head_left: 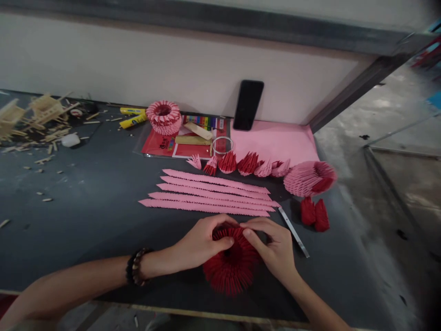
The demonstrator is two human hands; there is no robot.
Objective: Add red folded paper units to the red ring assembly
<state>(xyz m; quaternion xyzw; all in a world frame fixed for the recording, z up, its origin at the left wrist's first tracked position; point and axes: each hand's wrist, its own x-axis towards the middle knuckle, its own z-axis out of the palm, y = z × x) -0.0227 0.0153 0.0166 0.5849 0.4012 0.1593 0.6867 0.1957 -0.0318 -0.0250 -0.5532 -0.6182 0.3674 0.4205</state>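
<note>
A red folded-paper ring, built of many small pointed pieces, rests on the dark table near its front edge. My left hand grips the ring's upper left rim, fingers curled over it. My right hand holds the upper right rim, fingertips pinched at the top. A beaded bracelet circles my left wrist. Just beyond my hands lie several long pink strips of joined paper pieces.
A metal ruler lies right of my hands, two red paper stacks beyond it. A pink-and-red bowl, small stacks, pink sheet, phone, pink ring, glue tubes and wooden-stick models fill the back.
</note>
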